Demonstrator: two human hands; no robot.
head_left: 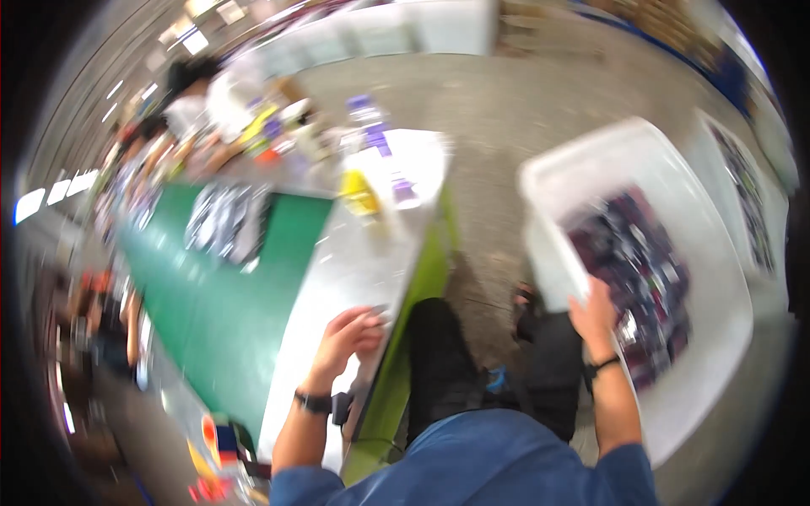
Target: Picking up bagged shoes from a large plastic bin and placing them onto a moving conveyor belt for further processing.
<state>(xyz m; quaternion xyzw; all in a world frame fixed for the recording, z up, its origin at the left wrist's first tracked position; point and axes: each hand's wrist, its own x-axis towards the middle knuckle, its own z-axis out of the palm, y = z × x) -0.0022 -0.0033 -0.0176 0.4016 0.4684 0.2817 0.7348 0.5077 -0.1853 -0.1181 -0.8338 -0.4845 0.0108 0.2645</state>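
Observation:
My left hand hovers over the white metal edge of the table, its fingers curled in. A small grey bit shows at the fingertips, too blurred to name. On my right, a large white plastic bin holds a heap of dark, shiny plastic-wrapped packets. My right hand is closed over the bin's near left rim, fingers toward the inside. Both wrists wear dark bands.
A green belt surface carries a bundle of plastic-wrapped packets. Bottles with purple parts and a yellow item stand at the table's far end. People crowd the far left, blurred. Another filled bin stands at far right.

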